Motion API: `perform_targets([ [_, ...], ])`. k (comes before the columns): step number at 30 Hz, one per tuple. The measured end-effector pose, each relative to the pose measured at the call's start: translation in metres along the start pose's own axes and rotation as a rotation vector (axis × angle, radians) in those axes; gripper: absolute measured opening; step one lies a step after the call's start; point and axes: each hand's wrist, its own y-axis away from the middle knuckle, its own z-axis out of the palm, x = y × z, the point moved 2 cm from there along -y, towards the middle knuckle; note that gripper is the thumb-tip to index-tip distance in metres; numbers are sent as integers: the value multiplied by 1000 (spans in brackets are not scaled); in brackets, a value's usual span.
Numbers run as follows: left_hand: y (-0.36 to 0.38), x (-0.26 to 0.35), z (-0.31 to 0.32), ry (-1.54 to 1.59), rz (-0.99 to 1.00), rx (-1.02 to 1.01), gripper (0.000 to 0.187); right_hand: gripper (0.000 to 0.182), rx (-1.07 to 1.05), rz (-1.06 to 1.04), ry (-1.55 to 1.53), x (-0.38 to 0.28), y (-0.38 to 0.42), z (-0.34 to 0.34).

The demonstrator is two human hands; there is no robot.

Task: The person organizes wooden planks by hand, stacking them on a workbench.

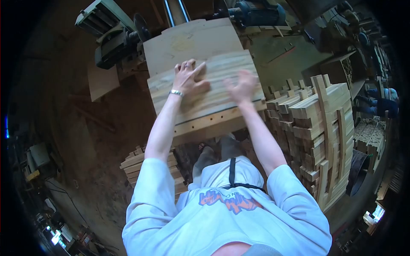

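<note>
The white T-shirt we are wearing is filling the space closest, on the near side of the wooden panel, and a black strap is crossing its waist. We are seeing orange and blue print across the chest. The panel is lying flat on a worktable, its grain streaking from side to side, and a wooden strip with a row of holes is running along its near edge. We are laying our left hand on the panel, left of its middle, palm down and fingers spread, grasping nothing; a metal wristband is circling that wrist. We are holding our right hand over the panel's right part, where it is blurring, so we cannot tell whether it is touching or gripping the wood. A pale sheet is spreading beyond the panel's far edge, and past it a blue motor is sitting to the right. A tall timber stack is standing to the panel's right, near it, while a smaller timber stack is standing on the near side, to the panel's left.
</note>
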Motion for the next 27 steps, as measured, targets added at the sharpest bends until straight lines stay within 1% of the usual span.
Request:
perform_targets([
  [2,22,22,5,-10,0,21,75,56,86,301,188,64,-15,-17],
  [3,32,31,6,-18,-1,32,74,56,86,311,189,67,-23,-23],
  [4,42,36,5,-17,11,18,74,53,-107,384,84,65,-29,-31],
  [5,48,40,2,-10,-24,21,73,51,-290,463,-25,66,-30,-36],
  [7,47,41,3,-6,-58,64,72,51,-94,351,-224,54,-30,-37],
  [8,50,37,6,-4,-70,87,71,46,-79,351,-350,50,-30,-31],
  [9,52,25,15,3,-70,112,72,36,236,141,-303,36,-23,-27],
  [10,52,23,14,-48,-95,44,88,23,145,-86,-261,21,-10,-33],
  [11,46,36,1,-54,-120,-21,97,19,228,-339,-213,-5,25,-37],
  [12,42,47,-13,-67,-156,-88,107,31,-33,-428,-249,-20,63,-24],
  [13,38,51,-16,-65,-101,-96,107,53,-181,-550,-391,-23,98,-16],
  [15,29,48,-11,-74,-120,-201,119,76,-195,-686,-267,-14,114,-15],
  [16,22,44,-13,-74,-74,-196,119,76,-163,-659,-243,-9,106,-14],
  [18,16,32,-13,72,-130,-248,118,96,-292,-818,-305,-5,95,-9],
  [19,16,27,-17,146,-148,-243,119,96,-270,-776,-273,-3,87,-12],
  [21,17,29,-34,190,-154,-229,119,114,-612,-882,29,-8,65,-11],
  [22,22,30,-43,197,-136,-239,119,126,-600,-934,82,-12,59,-4],
  [23,28,32,-53,240,-133,-179,119,126,-599,-925,89,-15,65,-2],
  [24,33,34,-66,281,-127,-117,118,126,-576,-812,-60,-21,70,-1],
  [25,38,43,-83,284,-110,-116,118,126,-546,-695,-203,-27,74,-2],
  [26,44,56,-102,411,-119,-121,117,132,-606,-477,-432,-40,76,-19],
  [27,52,64,-112,543,-129,-126,116,137,-523,-256,-682,-52,84,-35],
])
